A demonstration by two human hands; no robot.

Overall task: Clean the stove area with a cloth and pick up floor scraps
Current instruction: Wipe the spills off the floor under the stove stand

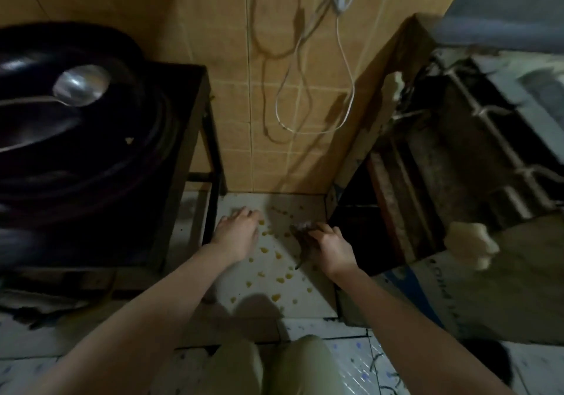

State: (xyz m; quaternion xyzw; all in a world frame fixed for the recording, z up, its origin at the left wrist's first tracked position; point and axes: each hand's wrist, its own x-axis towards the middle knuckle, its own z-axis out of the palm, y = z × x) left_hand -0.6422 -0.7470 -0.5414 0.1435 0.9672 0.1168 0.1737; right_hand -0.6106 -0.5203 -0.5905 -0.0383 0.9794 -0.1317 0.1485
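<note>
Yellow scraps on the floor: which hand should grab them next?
Probably left. The left hand is empty and lies right beside the yellow scraps; the right hand grips a dark cloth.

A cramped, dim home kitchen corner. Up and left of the fingers (244, 213) of the left hand (236, 236), a black wok (76, 150) sits on a dark stove (186, 113) with a steel ladle (81, 84) lying in it. Straight beyond the fingers, tan wall tiles (225, 104) with loose cables (346, 74) dangling. Under the fingers, pale floor tiles (308, 297) are dotted with yellow food scraps (270, 251). The right hand (329, 246) grips a dark cloth (300, 237). Right of those fingers stand a grimy metal appliance (473, 156) and a cardboard box (512, 290).
</note>
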